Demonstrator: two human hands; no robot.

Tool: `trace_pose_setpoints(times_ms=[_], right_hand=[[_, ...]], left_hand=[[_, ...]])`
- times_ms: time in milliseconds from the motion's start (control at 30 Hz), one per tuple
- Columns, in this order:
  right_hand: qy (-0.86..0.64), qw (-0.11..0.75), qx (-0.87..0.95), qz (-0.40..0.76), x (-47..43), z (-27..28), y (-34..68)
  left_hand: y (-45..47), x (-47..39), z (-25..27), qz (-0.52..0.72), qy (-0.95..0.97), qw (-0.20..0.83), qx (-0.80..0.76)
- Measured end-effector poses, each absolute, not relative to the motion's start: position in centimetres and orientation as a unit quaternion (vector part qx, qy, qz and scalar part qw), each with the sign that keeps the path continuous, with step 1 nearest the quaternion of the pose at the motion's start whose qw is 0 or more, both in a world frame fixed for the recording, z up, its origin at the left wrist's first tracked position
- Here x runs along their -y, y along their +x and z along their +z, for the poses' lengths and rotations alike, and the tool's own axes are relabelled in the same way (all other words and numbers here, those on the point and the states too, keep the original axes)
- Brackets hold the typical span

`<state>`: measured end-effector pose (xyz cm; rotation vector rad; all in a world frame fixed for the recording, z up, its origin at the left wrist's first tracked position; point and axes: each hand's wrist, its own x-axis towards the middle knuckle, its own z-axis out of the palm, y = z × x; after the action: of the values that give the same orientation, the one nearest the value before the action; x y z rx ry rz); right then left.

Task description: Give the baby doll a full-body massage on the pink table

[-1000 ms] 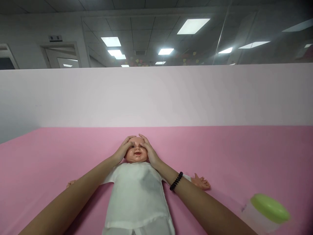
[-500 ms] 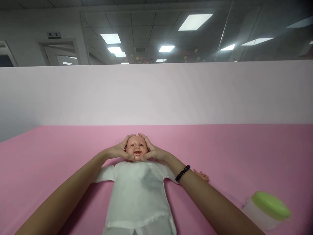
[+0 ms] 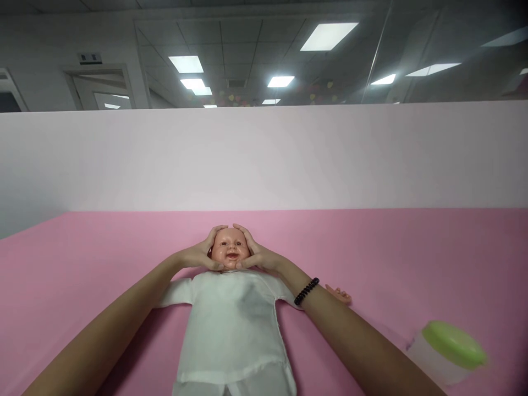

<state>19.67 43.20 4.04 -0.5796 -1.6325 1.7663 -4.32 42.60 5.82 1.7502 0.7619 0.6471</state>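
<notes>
Cupping the head (image 3: 230,242) of the doll (image 3: 231,327) on the pink desk (image 3: 391,264), left hand (image 3: 204,253) and right hand (image 3: 258,254) hold its sides; it seems light, its stiff, slick head best held between palms.

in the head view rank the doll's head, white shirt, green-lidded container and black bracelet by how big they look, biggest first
1. White shirt
2. Green-lidded container, possibly helped by being nearer the camera
3. Doll's head, partly covered
4. Black bracelet
</notes>
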Motion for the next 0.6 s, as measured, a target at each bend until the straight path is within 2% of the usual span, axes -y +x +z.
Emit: trace_pose_setpoints(times_ms=[167, 367, 600], right_hand=[[-0.235, 0.335, 0.625, 0.665, -43.1, 4.0, 19.5], [-0.215, 0.328, 0.602, 0.695, -43.4, 3.8, 19.5], [-0.230, 0.335, 0.617, 0.674, -43.1, 3.9, 19.3]], left_hand=[[-3.6, -42.1, 6.1, 0.309, 0.721, 0.516, -0.342], [-3.4, -41.4, 7.6, 0.243, 0.716, 0.531, -0.384], [-3.4, -41.6, 7.6, 0.244, 0.713, 0.521, -0.401]])
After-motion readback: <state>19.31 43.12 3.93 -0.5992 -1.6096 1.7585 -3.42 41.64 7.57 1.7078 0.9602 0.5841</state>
